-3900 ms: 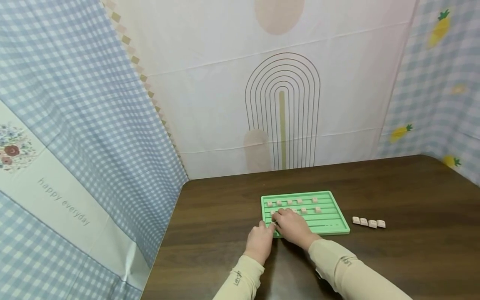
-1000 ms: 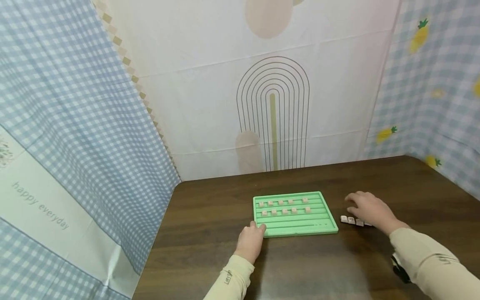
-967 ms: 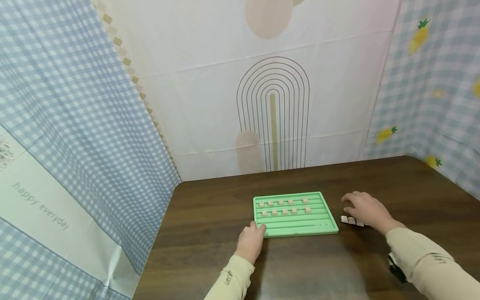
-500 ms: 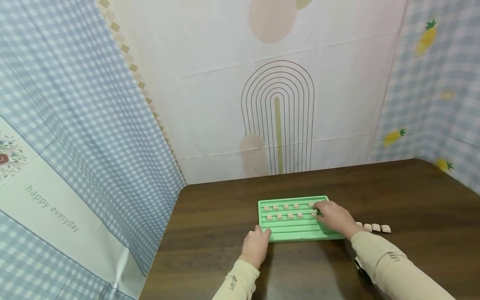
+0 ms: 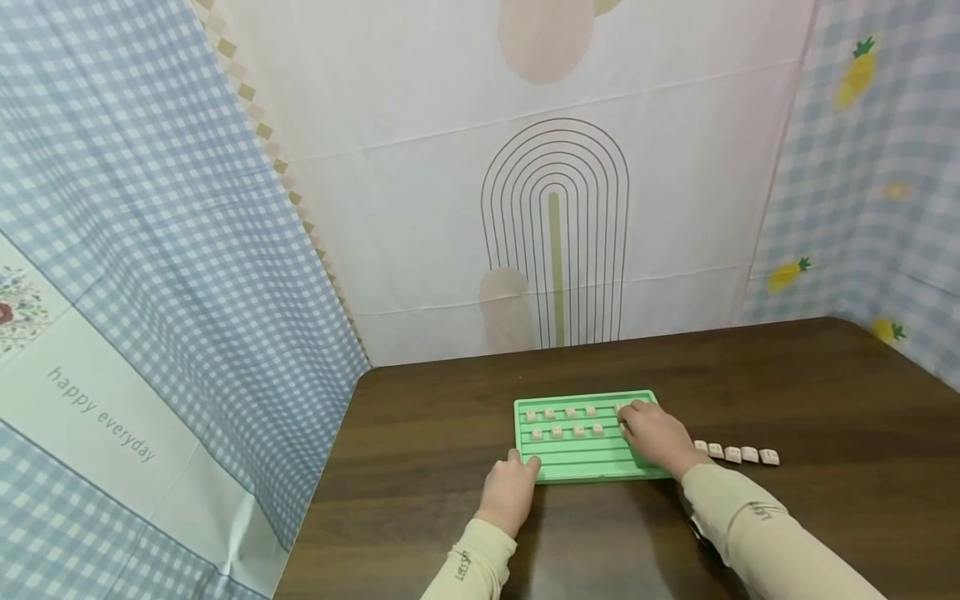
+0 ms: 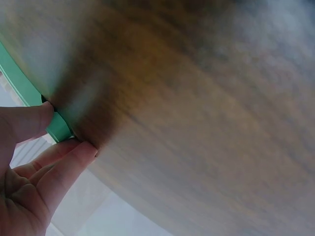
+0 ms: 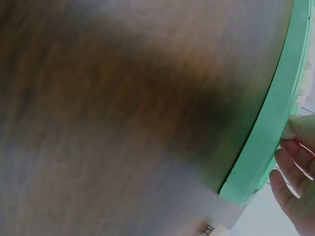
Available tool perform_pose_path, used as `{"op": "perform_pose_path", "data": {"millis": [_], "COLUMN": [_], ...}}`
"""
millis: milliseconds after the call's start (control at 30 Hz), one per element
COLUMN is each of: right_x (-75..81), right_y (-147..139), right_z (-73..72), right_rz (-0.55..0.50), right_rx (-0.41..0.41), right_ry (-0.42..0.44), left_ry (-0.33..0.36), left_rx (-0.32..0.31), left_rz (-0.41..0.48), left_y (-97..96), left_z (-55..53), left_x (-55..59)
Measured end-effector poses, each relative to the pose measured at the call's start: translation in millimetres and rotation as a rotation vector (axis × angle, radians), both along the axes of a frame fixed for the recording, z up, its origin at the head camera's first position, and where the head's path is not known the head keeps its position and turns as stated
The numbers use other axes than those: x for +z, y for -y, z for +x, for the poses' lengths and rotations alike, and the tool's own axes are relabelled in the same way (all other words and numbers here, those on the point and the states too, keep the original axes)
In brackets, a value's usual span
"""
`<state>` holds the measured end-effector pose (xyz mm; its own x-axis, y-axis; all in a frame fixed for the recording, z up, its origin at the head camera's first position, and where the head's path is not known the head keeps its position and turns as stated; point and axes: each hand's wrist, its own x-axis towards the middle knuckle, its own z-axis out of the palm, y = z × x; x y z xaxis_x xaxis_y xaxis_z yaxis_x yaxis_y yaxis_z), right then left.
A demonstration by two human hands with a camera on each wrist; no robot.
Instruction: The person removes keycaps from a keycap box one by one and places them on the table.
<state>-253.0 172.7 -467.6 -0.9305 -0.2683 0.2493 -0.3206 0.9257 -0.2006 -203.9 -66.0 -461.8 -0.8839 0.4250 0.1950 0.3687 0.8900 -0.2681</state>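
Note:
A light green ridged tray (image 5: 585,471) lies on the dark wooden table, with two rows of small cream keycaps (image 5: 578,431) in its far half. My left hand (image 5: 507,493) holds the near left corner; in the left wrist view the thumb lies on the tray's edge (image 6: 19,81) and the fingers sit below. Over the tray's right side, my right hand (image 5: 658,437) pinches the right-end keycap of the second row between thumb and fingers, mostly hidden by them. In the right wrist view the fingers (image 7: 295,169) are curled just beyond the tray's side wall (image 7: 268,128).
Several loose keycaps (image 5: 732,454) stand in a row on the table (image 5: 825,392), right of the tray and close to my right forearm. A patterned cloth (image 5: 420,250) hangs behind the table, and a checked one (image 5: 187,208) at the left.
My right hand has moved left from the loose keycaps to the tray's second row and taken hold of the end keycap. The loose row is one keycap longer. My left hand stays at the corner.

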Motion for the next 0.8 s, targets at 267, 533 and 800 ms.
{"op": "perform_pose_path", "data": {"millis": [267, 533, 800], "right_x": [-2.7, -0.1, 19.8], "right_y": [1, -2, -28], "right_z": [0.2, 3.7, 3.7], "right_rz": [-0.003, 0.035, 0.062], "right_rx": [-0.02, -0.012, -0.05], "right_ry": [-0.049, -0.122, -0.135], "left_ry": [0.02, 0.049, 0.041], "left_rx": [0.01, 0.013, 0.015], "left_rz": [-0.004, 0.046, 0.039], "left_y": [-0.6, -1.3, -1.9], "left_z": [1.1, 2.5, 3.9], "left_x": [3.1, 3.4, 7.0]}}
